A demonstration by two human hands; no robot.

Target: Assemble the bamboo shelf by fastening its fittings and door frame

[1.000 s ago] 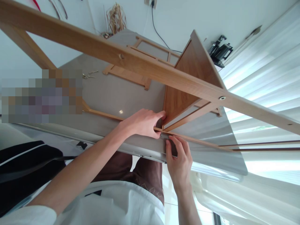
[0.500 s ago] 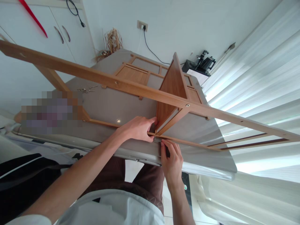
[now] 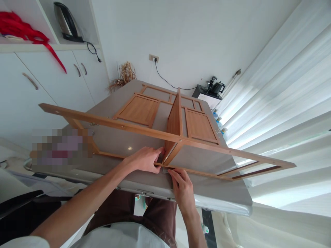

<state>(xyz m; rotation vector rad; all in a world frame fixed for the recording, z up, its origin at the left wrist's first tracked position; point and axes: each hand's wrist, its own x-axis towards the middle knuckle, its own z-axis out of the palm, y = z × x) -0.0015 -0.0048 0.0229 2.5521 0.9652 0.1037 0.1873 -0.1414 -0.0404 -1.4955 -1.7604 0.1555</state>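
Note:
A wooden frame (image 3: pixel 139 130) stands on its long edge at the near side of the table, with a wooden panel (image 3: pixel 173 119) joined crosswise near its middle. My left hand (image 3: pixel 146 159) is closed around the frame's lower rail, right beside the panel's bottom corner, its thumb against the panel. Just to the right, my right hand (image 3: pixel 182 182) pinches a small thin metal piece (image 3: pixel 164 169) at that joint. It looks like a hex key or a bolt, too small to tell which. Its tip meets the outer side of the rail.
More panelled wooden frames (image 3: pixel 139 109) lie flat on the grey table (image 3: pixel 103 137). Small metal hardware (image 3: pixel 93 124) lies at the left. A blurred patch (image 3: pixel 62 150) hides the table's left end. White curtains (image 3: pixel 279 113) hang at the right; a kettle (image 3: pixel 66 22) stands on a shelf.
My view has tilted up, so the table and frame appear lower and the shelf shows. Both hands keep their places at the joint; the right one has turned slightly.

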